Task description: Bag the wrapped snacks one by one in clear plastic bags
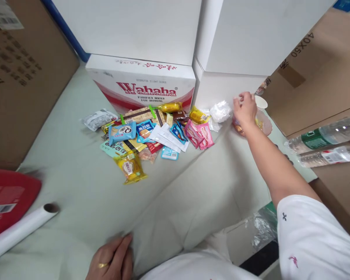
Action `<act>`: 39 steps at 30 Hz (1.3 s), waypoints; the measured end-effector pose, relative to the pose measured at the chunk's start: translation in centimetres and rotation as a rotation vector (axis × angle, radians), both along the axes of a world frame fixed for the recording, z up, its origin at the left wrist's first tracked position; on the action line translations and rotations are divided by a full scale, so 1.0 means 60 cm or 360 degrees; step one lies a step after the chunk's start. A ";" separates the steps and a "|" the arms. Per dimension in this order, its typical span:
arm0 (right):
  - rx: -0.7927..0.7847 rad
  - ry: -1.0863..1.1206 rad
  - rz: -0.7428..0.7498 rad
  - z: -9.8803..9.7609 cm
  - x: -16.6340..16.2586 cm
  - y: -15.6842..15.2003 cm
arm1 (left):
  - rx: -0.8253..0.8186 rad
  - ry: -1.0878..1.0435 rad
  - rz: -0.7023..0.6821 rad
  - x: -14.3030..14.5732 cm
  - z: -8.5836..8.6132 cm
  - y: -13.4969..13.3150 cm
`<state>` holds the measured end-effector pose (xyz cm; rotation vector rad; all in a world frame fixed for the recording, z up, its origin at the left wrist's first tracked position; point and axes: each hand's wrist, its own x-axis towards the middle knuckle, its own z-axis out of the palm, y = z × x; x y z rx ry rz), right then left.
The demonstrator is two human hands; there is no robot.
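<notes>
At the right, my right hand is over the left side of a pale pink translucent bowl. Its fingers are bent and a little apart, with nothing visible between them. Orange and yellow items show inside the bowl, partly hidden by my hand and forearm. My left hand rests on the pale green table cover at the bottom, fingers curled and pressed together, a ring on one of them. A heap of packaged snacks lies between, including a yellow packet, a light-blue packet and pink packets.
Behind the snacks stands a white and red Wahaha water carton. A crumpled clear plastic bag lies left of the bowl. Plastic bottles are at the right. A white tube and a red object occupy the left. Cardboard boxes flank both sides.
</notes>
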<state>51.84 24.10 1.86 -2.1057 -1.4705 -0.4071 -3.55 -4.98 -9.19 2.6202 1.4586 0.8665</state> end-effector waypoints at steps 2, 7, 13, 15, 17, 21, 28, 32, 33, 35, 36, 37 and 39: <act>-0.0208 0.0115 -0.0005 -0.005 -0.025 0.014 | -0.0019 -0.0035 0.0009 0.000 -0.001 -0.002; -0.0029 0.0421 0.0175 -0.002 -0.074 -0.012 | -0.0237 -0.0346 0.0111 -0.008 0.011 -0.017; -0.0084 0.1667 0.1080 -0.014 -0.204 -0.214 | -0.0924 -0.1038 0.0332 0.029 0.071 0.006; -0.0302 0.1968 0.1201 -0.033 -0.258 -0.284 | -0.1277 -0.1363 0.0348 0.062 0.088 0.039; -0.0452 0.2161 0.1261 -0.056 -0.309 -0.337 | -0.1598 -0.1775 0.0295 0.098 0.097 0.076; -0.0586 0.2243 0.1351 -0.091 -0.389 -0.385 | -0.2036 -0.2319 0.0035 0.155 0.098 0.126; -0.0158 0.2634 0.0983 -0.103 -0.435 -0.386 | -0.1866 -0.2048 0.0007 0.169 0.074 0.097; -0.0286 0.2592 0.0988 -0.114 -0.433 -0.394 | -0.1544 -0.2065 0.0230 0.150 0.069 0.088; -0.0315 0.2534 0.1013 -0.116 -0.429 -0.398 | -0.1466 -0.2050 0.0263 0.143 0.070 0.089; -0.0371 0.2380 0.1080 -0.117 -0.414 -0.408 | -0.1307 -0.2026 0.0348 0.129 0.077 0.094; -0.0406 0.2290 0.1117 -0.114 -0.405 -0.414 | -0.1237 -0.2023 0.0394 0.122 0.081 0.096; -0.0453 0.2196 0.1160 -0.109 -0.395 -0.420 | -0.1181 -0.2033 0.0428 0.117 0.085 0.098; -0.0558 0.2009 0.1261 -0.092 -0.376 -0.433 | -0.1116 -0.2113 0.0425 0.113 0.093 0.101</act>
